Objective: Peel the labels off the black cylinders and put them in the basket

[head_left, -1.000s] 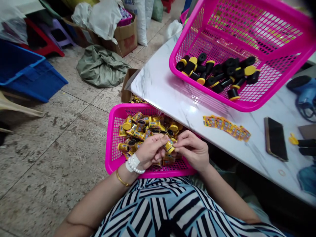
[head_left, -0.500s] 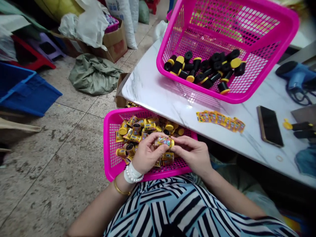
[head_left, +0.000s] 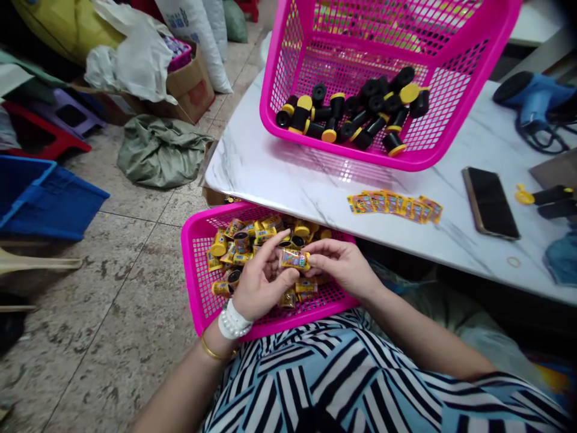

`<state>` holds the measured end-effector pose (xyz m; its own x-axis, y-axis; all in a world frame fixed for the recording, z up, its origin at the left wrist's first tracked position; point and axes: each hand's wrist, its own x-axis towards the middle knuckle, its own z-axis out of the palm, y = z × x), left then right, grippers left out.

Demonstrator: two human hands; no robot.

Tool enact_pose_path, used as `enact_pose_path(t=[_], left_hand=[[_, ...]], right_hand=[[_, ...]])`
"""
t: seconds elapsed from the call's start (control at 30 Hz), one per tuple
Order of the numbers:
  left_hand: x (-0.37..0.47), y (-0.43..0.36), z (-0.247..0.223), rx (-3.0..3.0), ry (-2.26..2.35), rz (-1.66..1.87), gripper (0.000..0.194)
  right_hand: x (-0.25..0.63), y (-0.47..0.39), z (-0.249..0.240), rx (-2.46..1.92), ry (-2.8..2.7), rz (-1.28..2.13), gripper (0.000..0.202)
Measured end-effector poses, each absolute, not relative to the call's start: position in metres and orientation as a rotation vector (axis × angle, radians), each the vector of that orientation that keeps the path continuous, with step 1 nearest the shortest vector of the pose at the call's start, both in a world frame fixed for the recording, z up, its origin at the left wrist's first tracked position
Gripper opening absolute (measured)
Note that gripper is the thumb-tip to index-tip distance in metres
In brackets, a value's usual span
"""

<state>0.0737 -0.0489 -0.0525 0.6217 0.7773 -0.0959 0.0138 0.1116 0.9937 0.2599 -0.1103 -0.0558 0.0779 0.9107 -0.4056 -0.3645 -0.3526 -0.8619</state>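
Note:
My right hand pinches the yellow end of a small labelled tube between thumb and fingertips. Beside the tube's other end, my left hand has its index finger lifted and its thumb apart; whether its far fingers touch the tube is hard to see. Both hands are over a pink basket on my lap, filled with similar labelled tubes with yellow ends. On the table, a tilted larger pink basket holds black tubes with yellow caps. A fanned row of printed sleeves lies in front of it.
The marble-patterned table also bears a phone, a blue heat gun or hair dryer and loose black tubes at right. On the floor to the left are a blue crate, a green sack and a cardboard box.
My left index finger has lifted off the labelled tube and the left hand has loosened. The right hand keeps its pinch on the tube's end. The view has shifted slightly.

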Motion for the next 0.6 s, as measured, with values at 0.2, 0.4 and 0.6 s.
enact_pose_path(t=[0.2, 0.4, 0.6], left_hand=[[0.076, -0.050, -0.055, 0.992, 0.886, 0.559, 0.033], [0.078, -0.052, -0.060, 0.903, 0.842, 0.561, 0.034], [0.077, -0.059, -0.068, 0.780, 0.803, 0.535, 0.039]], right_hand=[[0.260, -0.116, -0.060, -1.208, -0.844, 1.434, 0.039], [0.252, -0.124, -0.066, -1.310, -1.144, 1.134, 0.040], [0.245, -0.126, -0.067, -1.311, -1.006, 1.233, 0.030]])
